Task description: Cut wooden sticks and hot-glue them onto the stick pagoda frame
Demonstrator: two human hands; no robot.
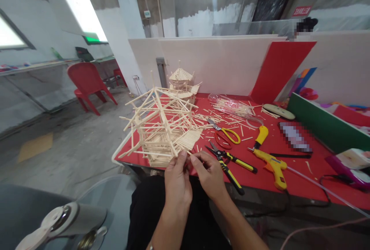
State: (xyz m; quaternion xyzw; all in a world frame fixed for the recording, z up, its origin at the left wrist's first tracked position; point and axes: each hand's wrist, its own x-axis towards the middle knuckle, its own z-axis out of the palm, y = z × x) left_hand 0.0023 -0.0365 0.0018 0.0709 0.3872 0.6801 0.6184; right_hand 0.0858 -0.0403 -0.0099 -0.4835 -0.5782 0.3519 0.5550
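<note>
A pavilion-like model (162, 122) built of thin pale wooden sticks stands at the table's front left. Right at its near corner, my left hand (177, 178) is closed, thumb against fingers; what lies in that pinch is hidden. Beside it my right hand (210, 174) pinches with thumb and forefinger at the end of a thin wooden stick (188, 152). The fingertips of both hands almost meet. Just right of my hands lie black-and-yellow cutters (231, 161) and, further back, scissors (228, 134) with red and yellow handles.
On the red tabletop (245, 174) a yellow glue gun (271, 165) trails a cable. Loose sticks and a plastic bag of sticks (231, 105) lie further back, near a smaller finished-looking pavilion (181, 80). A green board (329, 122) stands right. A flask (78, 219) is at lower left.
</note>
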